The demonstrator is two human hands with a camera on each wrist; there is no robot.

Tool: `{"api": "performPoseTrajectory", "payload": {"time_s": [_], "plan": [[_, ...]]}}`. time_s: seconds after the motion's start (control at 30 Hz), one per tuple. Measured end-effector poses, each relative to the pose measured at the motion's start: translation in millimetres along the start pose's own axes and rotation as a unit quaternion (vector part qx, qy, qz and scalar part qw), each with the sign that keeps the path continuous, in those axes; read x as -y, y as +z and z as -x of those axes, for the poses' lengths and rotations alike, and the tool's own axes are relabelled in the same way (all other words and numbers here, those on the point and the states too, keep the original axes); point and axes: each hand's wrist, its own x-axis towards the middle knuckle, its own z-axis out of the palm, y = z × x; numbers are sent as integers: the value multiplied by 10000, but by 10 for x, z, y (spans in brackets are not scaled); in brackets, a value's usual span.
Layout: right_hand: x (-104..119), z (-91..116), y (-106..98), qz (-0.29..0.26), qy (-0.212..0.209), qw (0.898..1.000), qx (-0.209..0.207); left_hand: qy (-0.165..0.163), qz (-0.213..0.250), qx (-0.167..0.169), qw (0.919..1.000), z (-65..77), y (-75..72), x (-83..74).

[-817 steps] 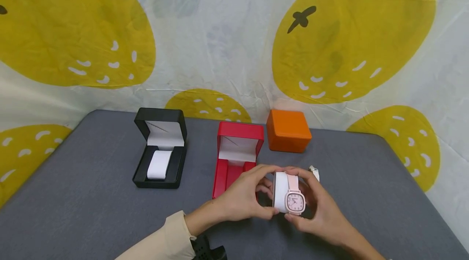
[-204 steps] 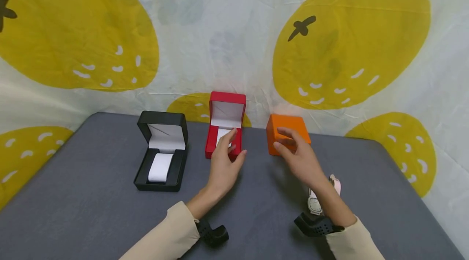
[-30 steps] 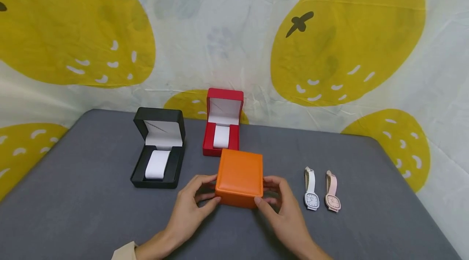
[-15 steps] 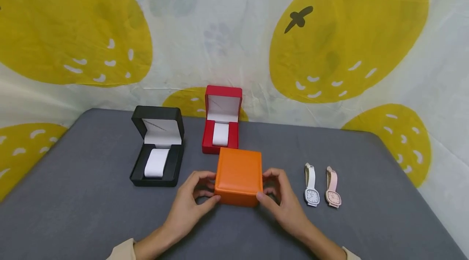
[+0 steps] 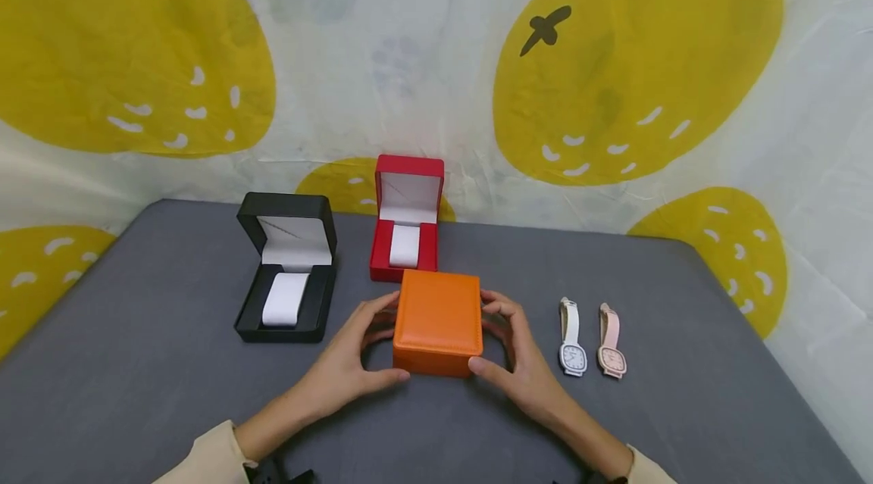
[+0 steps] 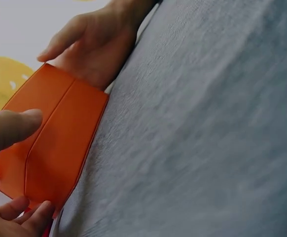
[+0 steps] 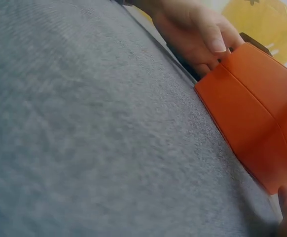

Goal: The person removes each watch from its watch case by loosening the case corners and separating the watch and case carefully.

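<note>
In the head view, an orange watch box (image 5: 439, 317) with its lid down sits on the grey table in front of me. My left hand (image 5: 351, 363) holds its left side, fingers along the wall and thumb by the lower front corner. On the other side my right hand (image 5: 518, 355) grips the box, its thumb at the front right corner and its fingers along the right wall. The left wrist view shows the left thumb (image 6: 20, 126) over the orange face. To the right lie a white watch (image 5: 571, 340) and a pink watch (image 5: 611, 344), side by side.
Just behind the orange box stands a red watch box (image 5: 379, 251), lid raised, a white cushion (image 5: 405, 245) inside. A black watch box (image 5: 320, 317), also with raised lid and white cushion, is at left. A fruit-patterned cloth (image 5: 423, 52) hangs behind the table.
Earlier the hands held a cushion with the pink watch. Since then the watch was laid down, the red box went back, and the orange box came forward. Lately only the fingers shift slightly.
</note>
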Motion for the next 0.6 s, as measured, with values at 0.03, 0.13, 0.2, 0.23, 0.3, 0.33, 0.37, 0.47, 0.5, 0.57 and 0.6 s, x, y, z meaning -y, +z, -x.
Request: {"api": "performPoseTrajectory", "payload": {"time_s": [0.03, 0.13, 0.2, 0.23, 0.3, 0.33, 0.37, 0.47, 0.5, 0.57, 0.6], "plan": [[-14, -10, -3, -96, 46, 9999, 35, 9, -13, 50, 10000, -12, -12, -26], [-54, -47, -17, -389, 184, 9989, 174, 72, -73, 206, 9997, -66, -39, -103], [-79, -72, -27, -557, 273, 9977, 282, 58, -142, 321, 9994, -104, -55, -142], [-91, -86, -32, -628, 286, 9970, 349, 33, -207, 369, 9991, -120, -61, -148], [-111, -106, -44, -711, 249, 9959, 510, -16, -265, 454, 9986, -145, -71, -147], [-120, -113, -48, -729, 208, 9954, 591, -55, -272, 477, 9985, -150, -77, -140], [-127, -117, -55, -722, 156, 9950, 670, -37, -242, 504, 9984, -155, -82, -128], [-103, -131, -73, -717, 77, 9937, 854, -16, -42, 593, 9982, -154, -88, -94], [-102, -137, -83, -774, 84, 9930, 884, 8, 9, 631, 9980, -154, -90, -86], [-101, -153, -100, -950, 115, 9912, 914, 47, 86, 715, 9974, -157, -99, -80], [-101, -167, -107, -1058, 143, 9900, 923, 43, 93, 749, 9971, -159, -104, -83]]}}
